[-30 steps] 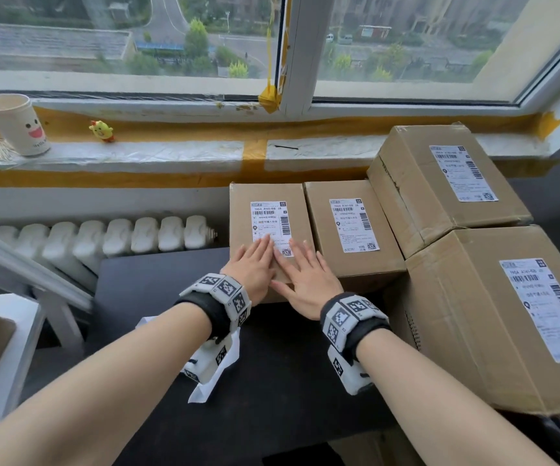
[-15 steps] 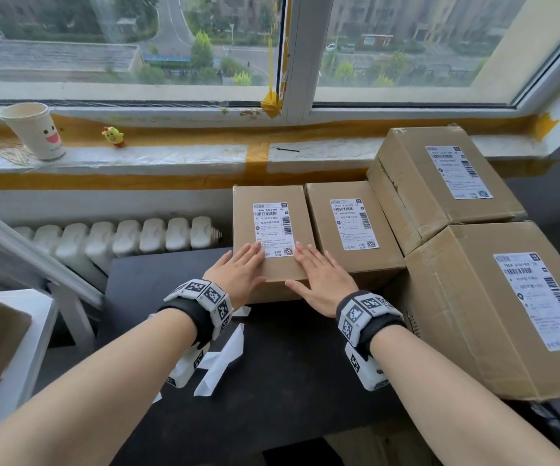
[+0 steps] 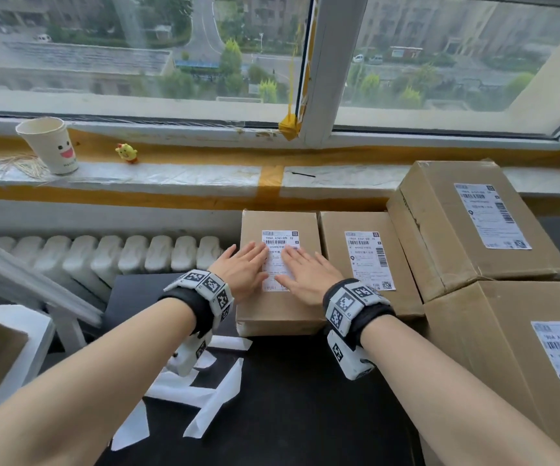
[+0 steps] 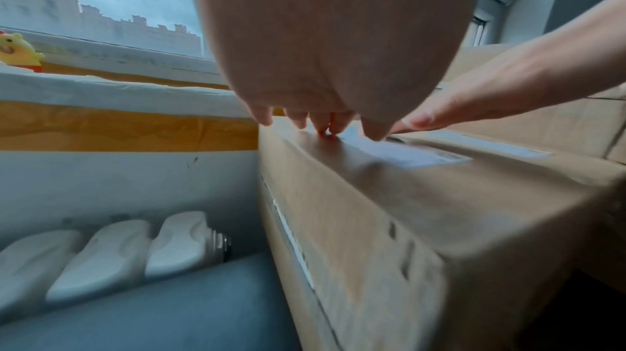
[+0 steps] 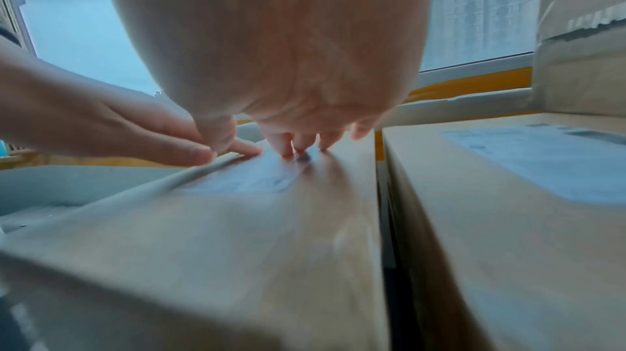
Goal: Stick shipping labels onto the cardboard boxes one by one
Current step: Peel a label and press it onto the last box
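A small cardboard box (image 3: pixel 276 307) lies on the dark table with a white shipping label (image 3: pixel 280 240) on its top. My left hand (image 3: pixel 243 269) presses flat on the label's left half, and my right hand (image 3: pixel 307 274) presses flat on its right half, fingers straight. The left wrist view shows the left fingertips (image 4: pixel 321 126) touching the box top (image 4: pixel 406 196) at the label (image 4: pixel 416 154). The right wrist view shows the right fingertips (image 5: pixel 301 145) down on the label (image 5: pixel 250 177), with the left hand (image 5: pixel 135 131) beside them.
Three more labelled boxes stand to the right: one small (image 3: pixel 366 264), two large (image 3: pixel 473 223) (image 3: pixel 507 364). Peeled backing strips (image 3: pixel 211 401) litter the dark table (image 3: pixel 305 415). A paper cup (image 3: pixel 50 146) and a yellow chick toy (image 3: pixel 126 152) sit on the sill, a radiator (image 3: pixel 103 257) below.
Both hands slid forward from the box's near edge up onto the label again. The head view moved closer and tilted slightly.
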The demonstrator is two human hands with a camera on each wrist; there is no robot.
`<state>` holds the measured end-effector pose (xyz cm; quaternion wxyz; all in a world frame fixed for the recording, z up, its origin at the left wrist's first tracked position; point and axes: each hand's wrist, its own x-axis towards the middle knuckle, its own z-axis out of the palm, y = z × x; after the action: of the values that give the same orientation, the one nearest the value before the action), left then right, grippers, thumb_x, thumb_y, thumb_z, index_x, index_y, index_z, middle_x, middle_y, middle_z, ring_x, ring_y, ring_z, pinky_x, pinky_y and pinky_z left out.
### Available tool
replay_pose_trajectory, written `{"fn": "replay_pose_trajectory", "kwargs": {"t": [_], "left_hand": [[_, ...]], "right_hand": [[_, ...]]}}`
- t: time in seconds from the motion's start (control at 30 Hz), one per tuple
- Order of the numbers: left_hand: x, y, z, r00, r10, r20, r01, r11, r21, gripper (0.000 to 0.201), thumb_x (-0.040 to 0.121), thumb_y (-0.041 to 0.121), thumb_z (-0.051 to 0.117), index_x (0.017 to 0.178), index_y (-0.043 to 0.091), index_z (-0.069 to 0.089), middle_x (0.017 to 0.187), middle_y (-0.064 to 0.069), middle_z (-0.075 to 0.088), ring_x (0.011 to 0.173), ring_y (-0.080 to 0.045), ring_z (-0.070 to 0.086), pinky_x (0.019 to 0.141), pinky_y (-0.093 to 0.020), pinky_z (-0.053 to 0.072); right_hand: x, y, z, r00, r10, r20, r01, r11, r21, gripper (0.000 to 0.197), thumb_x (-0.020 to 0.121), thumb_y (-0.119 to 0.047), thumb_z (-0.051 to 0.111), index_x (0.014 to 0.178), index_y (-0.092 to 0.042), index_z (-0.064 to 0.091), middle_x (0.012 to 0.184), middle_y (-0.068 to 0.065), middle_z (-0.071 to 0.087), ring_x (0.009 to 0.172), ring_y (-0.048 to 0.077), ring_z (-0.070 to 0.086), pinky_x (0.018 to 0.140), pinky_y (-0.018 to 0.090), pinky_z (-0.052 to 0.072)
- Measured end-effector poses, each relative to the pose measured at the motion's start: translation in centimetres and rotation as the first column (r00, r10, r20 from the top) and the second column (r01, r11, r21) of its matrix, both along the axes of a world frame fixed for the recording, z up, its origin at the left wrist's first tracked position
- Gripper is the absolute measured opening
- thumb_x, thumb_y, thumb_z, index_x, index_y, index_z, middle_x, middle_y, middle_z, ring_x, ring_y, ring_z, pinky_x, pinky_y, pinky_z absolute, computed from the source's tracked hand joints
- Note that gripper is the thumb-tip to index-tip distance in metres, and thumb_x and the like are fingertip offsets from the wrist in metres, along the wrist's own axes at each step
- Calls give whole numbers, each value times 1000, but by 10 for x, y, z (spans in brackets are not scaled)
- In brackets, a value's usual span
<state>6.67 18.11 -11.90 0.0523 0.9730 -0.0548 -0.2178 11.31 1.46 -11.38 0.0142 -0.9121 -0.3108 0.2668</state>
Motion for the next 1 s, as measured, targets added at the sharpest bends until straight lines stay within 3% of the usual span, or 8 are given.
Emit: {"fn": "replay_pose_trajectory", "kwargs": {"t": [0.33, 0.67, 0.83, 1.0], "left_hand": [[61, 21, 7, 988, 29, -149, -35, 999, -40, 87, 85, 67, 41, 150, 30, -4, 159, 11, -8, 147, -14, -6, 119, -47, 0], [47, 29, 2, 987, -17, -158, 15, 1000, -12, 125, 60, 74, 66, 146, 37, -17, 155, 16, -22, 145, -13, -19, 119, -49, -5], [36, 23, 2, 989, 39, -145, -40, 999, -6, 122, 65, 71, 64, 147, 32, -17, 157, 12, -19, 146, -14, -15, 119, -48, -3], [13, 7, 8, 990, 18, -143, -16, 1000, 15, 87, 89, 55, 48, 150, 28, -6, 159, 8, -12, 147, -16, -8, 119, -48, 1]], "right_hand": [[60, 10, -4, 998, 34, -46, -32, 999, 38, 64, 100, -45, 27, 151, -22, -3, 160, -5, -8, 147, 14, -3, 119, 39, 0], [54, -10, -10, 987, 150, -58, -151, 988, -16, 105, 79, -66, 55, 148, -29, -14, 157, -9, -19, 145, 10, -16, 118, 38, -7], [44, -23, 2, 990, 125, -66, -130, 989, -75, 99, 83, -58, 56, 149, -29, -10, 158, -7, -17, 146, 13, -13, 119, 40, -4], [20, -31, 1, 996, 70, -57, -74, 995, -67, 75, 96, -47, 41, 150, -28, -7, 158, -6, -15, 147, 14, -7, 120, 40, 0]]}}
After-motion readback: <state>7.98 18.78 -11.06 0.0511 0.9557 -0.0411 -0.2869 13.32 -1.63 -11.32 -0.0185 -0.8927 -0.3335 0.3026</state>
